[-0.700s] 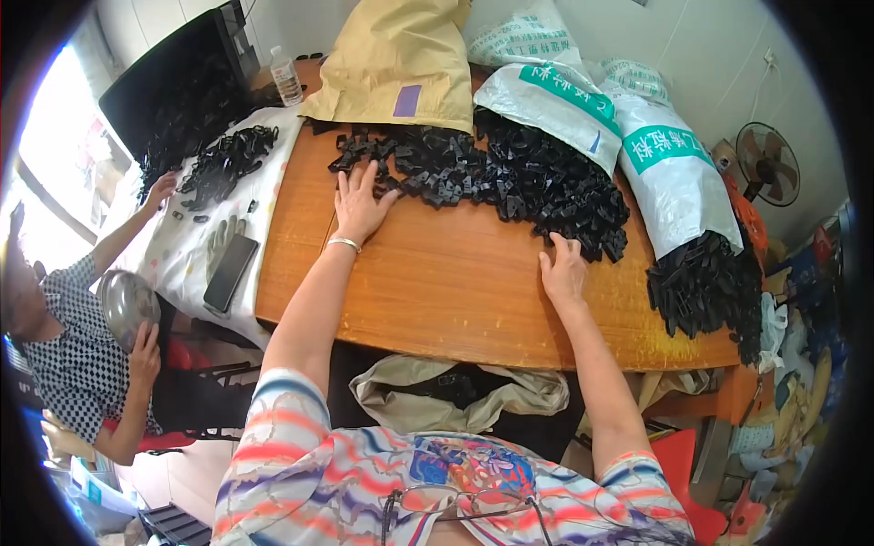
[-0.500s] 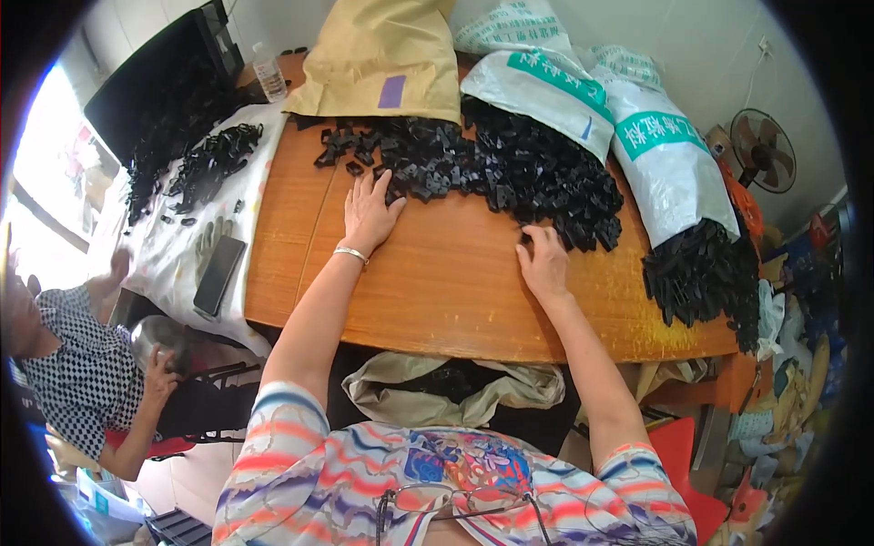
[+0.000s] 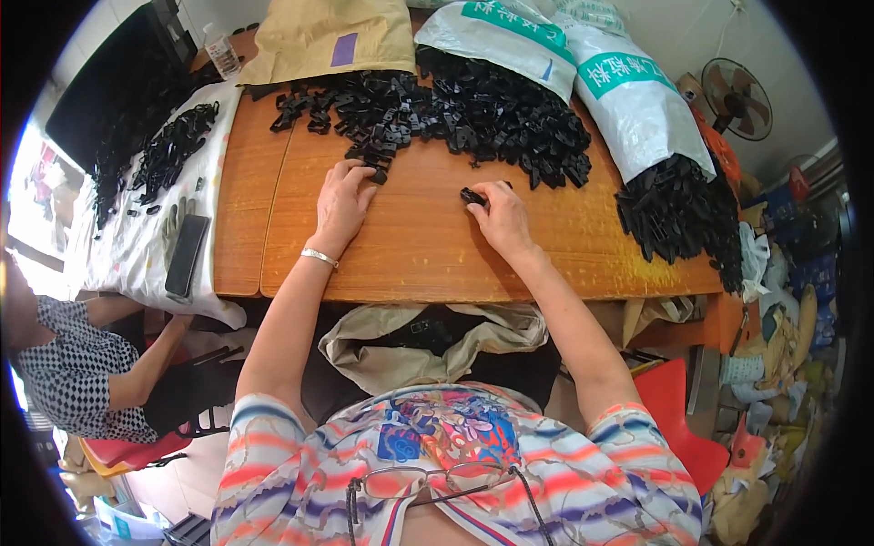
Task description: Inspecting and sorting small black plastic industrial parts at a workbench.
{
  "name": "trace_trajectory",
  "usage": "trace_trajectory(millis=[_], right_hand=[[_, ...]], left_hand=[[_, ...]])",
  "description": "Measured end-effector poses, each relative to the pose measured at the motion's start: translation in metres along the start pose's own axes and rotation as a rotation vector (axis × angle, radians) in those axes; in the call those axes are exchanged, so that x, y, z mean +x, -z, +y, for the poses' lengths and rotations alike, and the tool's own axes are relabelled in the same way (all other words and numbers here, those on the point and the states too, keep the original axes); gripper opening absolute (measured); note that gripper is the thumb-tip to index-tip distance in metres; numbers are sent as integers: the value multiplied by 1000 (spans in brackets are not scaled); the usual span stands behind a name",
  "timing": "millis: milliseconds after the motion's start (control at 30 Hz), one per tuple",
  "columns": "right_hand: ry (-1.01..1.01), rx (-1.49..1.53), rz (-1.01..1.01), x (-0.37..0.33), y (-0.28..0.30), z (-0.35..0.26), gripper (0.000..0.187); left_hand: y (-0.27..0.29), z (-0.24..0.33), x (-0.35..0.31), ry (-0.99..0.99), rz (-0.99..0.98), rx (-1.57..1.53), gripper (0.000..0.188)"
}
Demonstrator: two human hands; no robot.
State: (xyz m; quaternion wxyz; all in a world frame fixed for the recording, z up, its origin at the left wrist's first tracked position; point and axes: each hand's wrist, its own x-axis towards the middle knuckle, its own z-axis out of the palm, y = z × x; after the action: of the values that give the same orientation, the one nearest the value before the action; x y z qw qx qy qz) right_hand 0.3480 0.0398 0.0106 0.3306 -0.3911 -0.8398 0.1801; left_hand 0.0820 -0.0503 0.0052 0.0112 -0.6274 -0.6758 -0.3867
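Observation:
My left hand (image 3: 341,207), a bracelet on its wrist, rests at the near edge of a heap of small black plastic pieces (image 3: 391,114). Its fingers curl down onto one black plastic piece (image 3: 376,176), with the thumb beside it. Farther right, my right hand (image 3: 501,223) pinches another black plastic piece (image 3: 472,196) between thumb and fingers, low over the wooden table (image 3: 410,250). The heap spreads from under a brown paper sack (image 3: 332,36) and a white-and-green sack (image 3: 501,41).
Another white-and-green sack (image 3: 628,100) spills long black pieces (image 3: 678,214) at the right. An open cloth sack (image 3: 391,364) hangs below the table's front edge. At left, a phone (image 3: 186,257) lies on a white cloth (image 3: 137,250), near a seated person in checks (image 3: 77,369).
The view has shifted, so the table sits higher and farther left. My left fingers, stretched out before, are now curled onto a piece. A black piece now shows in my right hand.

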Motion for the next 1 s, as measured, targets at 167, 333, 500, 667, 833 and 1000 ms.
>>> trace_trajectory(millis=[167,333,500,667,833,1000], right_hand=[[-91,-61,-123,-5,7,-7,32],[-127,-204,-234,-6,18,-31,40],[-98,-210,-156,-9,9,-23,30],[-45,43,-118,-12,13,-22,22],[224,176,-22,0,34,-87,23],[419,132,-1,6,42,-104,27]], left_hand=[[-2,3,2,-78,30,52,19],[0,5,-5,-55,-55,62,17],[5,28,-11,312,52,-403,20],[6,52,-19,646,-111,-1193,29],[19,64,-27,776,-253,-1500,29],[30,75,-24,734,-298,-1518,30]])
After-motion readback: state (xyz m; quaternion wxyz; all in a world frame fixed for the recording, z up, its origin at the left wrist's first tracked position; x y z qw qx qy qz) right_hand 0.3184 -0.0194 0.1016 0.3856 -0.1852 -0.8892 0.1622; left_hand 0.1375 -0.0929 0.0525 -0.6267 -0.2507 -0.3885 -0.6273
